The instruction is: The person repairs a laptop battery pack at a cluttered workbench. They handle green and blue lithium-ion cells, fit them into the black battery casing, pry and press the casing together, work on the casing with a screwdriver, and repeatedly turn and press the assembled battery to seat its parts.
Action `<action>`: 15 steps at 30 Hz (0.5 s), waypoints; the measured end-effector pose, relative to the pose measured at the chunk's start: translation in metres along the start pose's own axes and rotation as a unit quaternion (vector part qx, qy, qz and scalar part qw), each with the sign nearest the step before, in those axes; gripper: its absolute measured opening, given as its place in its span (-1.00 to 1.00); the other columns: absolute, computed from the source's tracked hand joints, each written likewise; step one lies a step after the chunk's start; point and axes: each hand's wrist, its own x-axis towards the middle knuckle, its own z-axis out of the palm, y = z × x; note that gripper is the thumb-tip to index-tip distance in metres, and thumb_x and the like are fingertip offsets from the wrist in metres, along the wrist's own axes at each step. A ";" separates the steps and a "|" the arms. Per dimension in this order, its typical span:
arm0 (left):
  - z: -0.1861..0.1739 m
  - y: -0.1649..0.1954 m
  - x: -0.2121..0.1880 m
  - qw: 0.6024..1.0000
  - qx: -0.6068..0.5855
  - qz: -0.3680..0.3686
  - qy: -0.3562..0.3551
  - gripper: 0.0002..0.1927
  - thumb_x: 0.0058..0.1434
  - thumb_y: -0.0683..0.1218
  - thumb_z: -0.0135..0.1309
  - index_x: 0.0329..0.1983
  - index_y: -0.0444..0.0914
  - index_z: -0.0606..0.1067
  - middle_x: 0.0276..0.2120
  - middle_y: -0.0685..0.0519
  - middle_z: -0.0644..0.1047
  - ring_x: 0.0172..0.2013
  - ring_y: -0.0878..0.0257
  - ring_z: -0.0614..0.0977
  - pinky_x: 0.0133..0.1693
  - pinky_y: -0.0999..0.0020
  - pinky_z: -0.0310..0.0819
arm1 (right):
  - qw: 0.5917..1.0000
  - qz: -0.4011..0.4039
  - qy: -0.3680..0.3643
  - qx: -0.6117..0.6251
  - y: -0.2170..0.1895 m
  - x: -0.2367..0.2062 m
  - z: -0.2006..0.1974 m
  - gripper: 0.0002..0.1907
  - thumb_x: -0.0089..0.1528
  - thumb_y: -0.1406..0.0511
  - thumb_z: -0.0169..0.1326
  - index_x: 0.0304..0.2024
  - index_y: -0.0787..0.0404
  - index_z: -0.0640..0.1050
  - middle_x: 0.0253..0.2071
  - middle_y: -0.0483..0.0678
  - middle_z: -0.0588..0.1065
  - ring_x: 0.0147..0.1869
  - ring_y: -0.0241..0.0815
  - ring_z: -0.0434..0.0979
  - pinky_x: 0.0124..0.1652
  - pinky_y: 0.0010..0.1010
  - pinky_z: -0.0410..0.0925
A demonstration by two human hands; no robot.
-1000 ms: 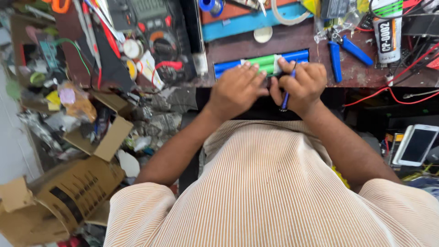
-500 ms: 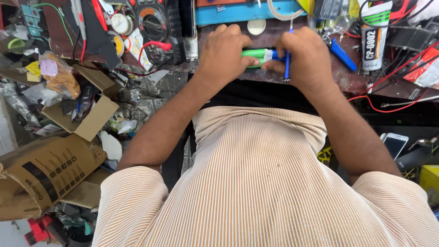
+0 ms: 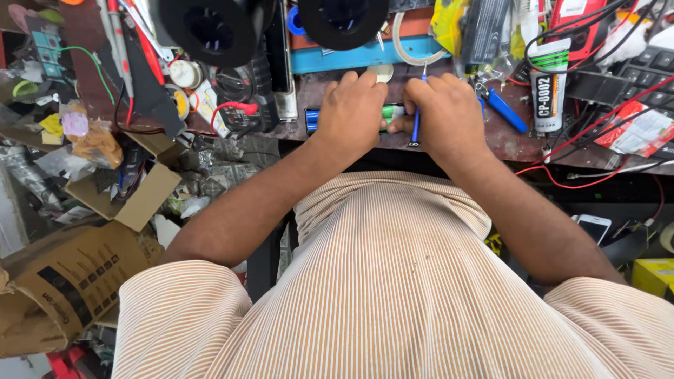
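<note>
My left hand (image 3: 354,105) lies over a small battery pack (image 3: 314,120) of blue and green cells at the front edge of the workbench (image 3: 512,144) and grips it. My right hand (image 3: 449,116) is just to its right, touching the pack's green end (image 3: 392,112). It holds a thin blue hand tool (image 3: 415,128) upright between the fingers, tip pointing away from me. Most of the pack is hidden under both hands. My striped shirt fills the lower part of the view.
Blue-handled pliers (image 3: 503,109) and a glue tube (image 3: 549,84) lie right of my hands among red wires (image 3: 597,133). Two black round parts (image 3: 210,28) sit at the back. Cardboard boxes (image 3: 77,281) and clutter fill the left; a phone (image 3: 594,228) lies lower right.
The camera has tilted, so the bench sits differently in view. Both hands stay on the battery pack; the blue tool now stands more upright in my right hand.
</note>
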 end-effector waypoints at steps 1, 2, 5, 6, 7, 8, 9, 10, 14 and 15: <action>0.000 -0.001 0.000 1.000 -0.005 0.003 0.007 -0.63 -0.10 -0.05 0.41 -0.27 -0.24 0.54 -0.22 0.00 0.51 -0.10 0.02 0.53 -0.09 0.04 0.40 | 1.000 0.001 -0.003 -0.002 0.001 0.000 0.001 -0.51 0.03 0.04 0.42 -0.39 0.17 0.41 -0.43 -0.05 0.42 -0.25 0.06 0.43 -0.23 -0.08 0.27; 0.001 -0.002 0.000 1.000 -0.008 0.007 0.014 -0.62 -0.10 -0.05 0.42 -0.27 -0.25 0.54 -0.22 -0.01 0.51 -0.10 0.02 0.53 -0.09 0.04 0.40 | 1.000 0.003 -0.005 -0.004 0.002 -0.002 0.001 -0.50 0.00 0.03 0.42 -0.40 0.17 0.41 -0.44 -0.05 0.42 -0.26 0.06 0.43 -0.24 -0.06 0.26; 0.003 -0.003 -0.001 0.999 -0.014 0.017 0.023 -0.59 -0.09 -0.04 0.42 -0.24 -0.27 0.52 -0.25 -0.04 0.50 -0.13 0.01 0.53 -0.10 0.05 0.37 | 0.999 -0.029 0.028 -0.004 0.004 -0.011 0.002 -0.54 0.04 0.06 0.41 -0.39 0.14 0.41 -0.40 -0.08 0.44 -0.19 0.03 0.47 -0.16 -0.08 0.28; 0.003 -0.004 -0.002 0.999 -0.012 0.018 0.025 -0.58 -0.07 -0.04 0.41 -0.22 -0.28 0.51 -0.26 -0.04 0.50 -0.14 0.00 0.52 -0.11 0.04 0.36 | 0.999 -0.041 0.031 0.014 0.006 -0.013 0.002 -0.54 0.06 0.07 0.41 -0.38 0.14 0.40 -0.35 -0.08 0.47 -0.16 0.04 0.48 -0.14 -0.09 0.29; 0.004 -0.003 -0.004 0.999 -0.019 0.020 0.039 -0.58 -0.09 -0.05 0.41 -0.22 -0.27 0.51 -0.26 -0.04 0.50 -0.14 0.00 0.52 -0.11 0.06 0.36 | 0.998 -0.053 0.032 0.032 0.008 -0.015 0.002 -0.55 0.08 0.09 0.41 -0.37 0.14 0.39 -0.29 -0.07 0.49 -0.13 0.05 0.49 -0.12 -0.11 0.30; 0.005 -0.001 -0.006 0.998 -0.027 0.022 0.052 -0.58 -0.11 -0.06 0.41 -0.22 -0.26 0.51 -0.25 -0.04 0.49 -0.14 0.00 0.52 -0.11 0.07 0.37 | 0.996 -0.064 0.033 0.051 0.010 -0.017 0.002 -0.55 0.10 0.11 0.40 -0.36 0.15 0.38 -0.23 -0.06 0.52 -0.10 0.05 0.49 -0.11 -0.13 0.31; 0.005 -0.001 -0.008 0.997 -0.033 0.024 0.063 -0.58 -0.12 -0.07 0.41 -0.22 -0.24 0.51 -0.25 -0.04 0.49 -0.14 0.00 0.52 -0.11 0.08 0.37 | 0.996 -0.067 0.027 0.052 0.012 -0.018 0.003 -0.55 0.10 0.11 0.41 -0.36 0.15 0.39 -0.21 -0.06 0.54 -0.11 0.06 0.50 -0.11 -0.12 0.31; 0.005 0.000 -0.010 0.998 -0.012 0.028 0.058 -0.58 -0.15 -0.07 0.41 -0.25 -0.24 0.50 -0.25 -0.06 0.49 -0.14 -0.01 0.52 -0.12 0.10 0.37 | 0.996 -0.070 0.021 0.054 0.015 -0.019 0.003 -0.55 0.10 0.12 0.41 -0.35 0.16 0.39 -0.18 -0.06 0.56 -0.11 0.06 0.50 -0.12 -0.12 0.31; 0.006 0.007 -0.018 0.997 0.024 0.055 0.056 -0.59 -0.19 -0.08 0.39 -0.32 -0.24 0.47 -0.24 -0.09 0.47 -0.13 -0.02 0.51 -0.15 0.14 0.38 | 0.995 0.003 -0.061 0.074 0.017 -0.024 0.008 -0.50 0.06 0.09 0.46 -0.36 0.20 0.41 -0.34 0.03 0.49 -0.16 0.15 0.48 -0.20 -0.06 0.33; 0.007 0.008 -0.021 0.996 0.022 0.065 0.062 -0.60 -0.18 -0.08 0.39 -0.33 -0.24 0.46 -0.23 -0.09 0.47 -0.13 -0.02 0.51 -0.16 0.14 0.38 | 0.995 0.004 -0.058 0.080 0.017 -0.026 0.009 -0.52 0.06 0.12 0.45 -0.35 0.20 0.41 -0.34 0.03 0.50 -0.17 0.15 0.48 -0.20 -0.06 0.33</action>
